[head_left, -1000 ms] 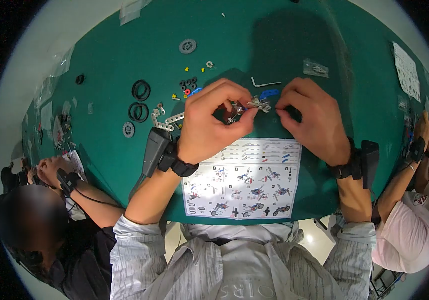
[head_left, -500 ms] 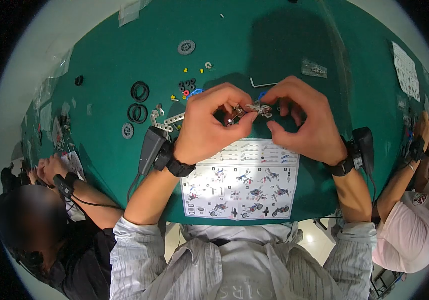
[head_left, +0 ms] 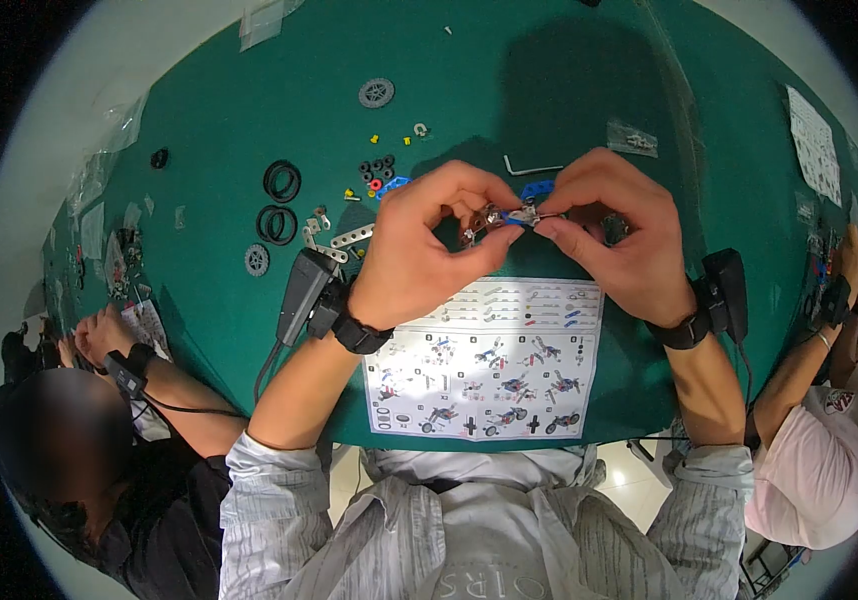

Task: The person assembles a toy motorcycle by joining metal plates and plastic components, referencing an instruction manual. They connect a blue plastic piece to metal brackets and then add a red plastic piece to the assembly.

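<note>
Between my hands is a small model assembly [head_left: 523,214] of silver metal and blue pieces, held above the green table. My left hand [head_left: 419,240] pinches its left side between thumb and fingers. On its right end, the thumb and index finger of my right hand [head_left: 624,235] are closed. My fingers hide much of the assembly. Just beyond it lie a blue perforated piece [head_left: 539,188] and an L-shaped hex key [head_left: 533,169]. A printed instruction sheet [head_left: 479,350] with model drawings lies below my hands.
Left of my hands are black rubber tires [head_left: 281,181], a grey wheel [head_left: 257,260], perforated metal strips [head_left: 352,236] and several black rings [head_left: 377,167]. Another grey wheel [head_left: 377,93] lies farther back, and a plastic bag of parts [head_left: 633,138] at right. People sit on both sides.
My right thumb has come up and closed with the index finger on the assembly. The assembly has turned, showing blue between my fingertips. More of the blue piece behind it shows.
</note>
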